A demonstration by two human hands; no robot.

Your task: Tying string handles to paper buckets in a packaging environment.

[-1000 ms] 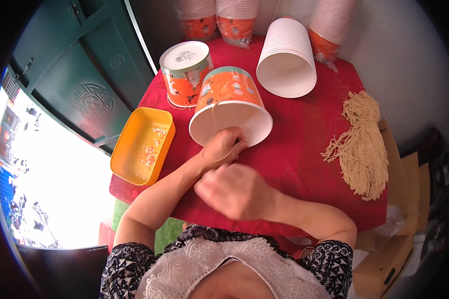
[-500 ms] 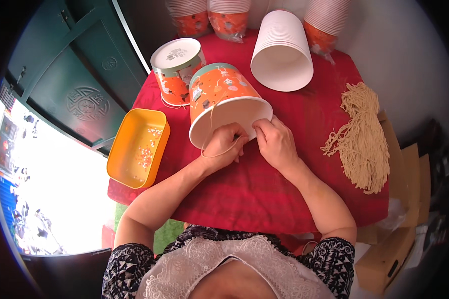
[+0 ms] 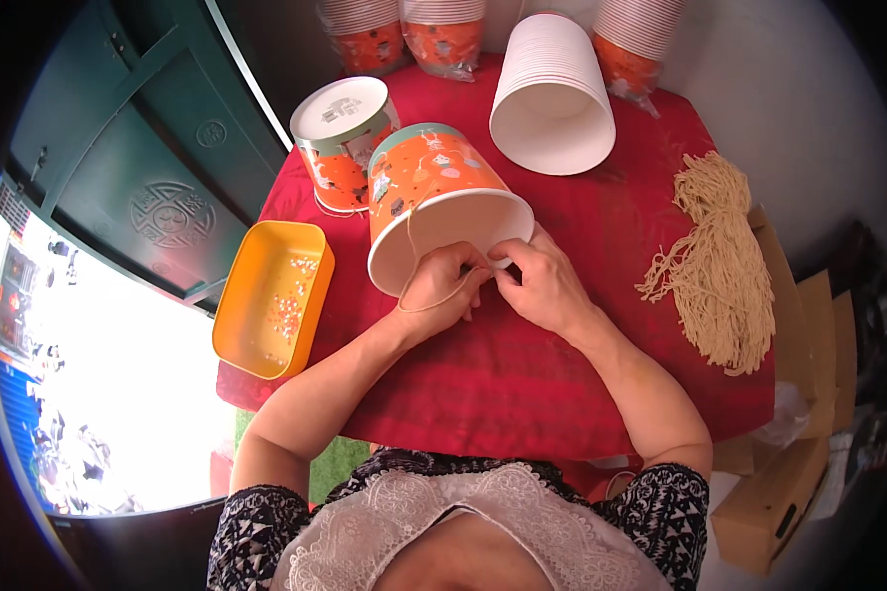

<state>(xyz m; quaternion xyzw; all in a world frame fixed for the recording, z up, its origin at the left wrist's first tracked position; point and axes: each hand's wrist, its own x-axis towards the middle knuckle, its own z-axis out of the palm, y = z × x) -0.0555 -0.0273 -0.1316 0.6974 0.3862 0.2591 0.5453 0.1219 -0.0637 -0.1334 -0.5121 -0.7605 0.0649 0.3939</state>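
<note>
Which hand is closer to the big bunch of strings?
Right. The right hand is to the left of the strings; the left hand is even farther left.

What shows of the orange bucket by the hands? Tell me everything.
The orange bucket looks like coated card: small pale and dark printed figures, grey-green band by the base, white rim, white inside. It lies tipped on the red cloth, mouth facing the camera. A thin tan cord crosses its side and mouth to the left hand; this hand and the right hand are at its near rim.
</note>
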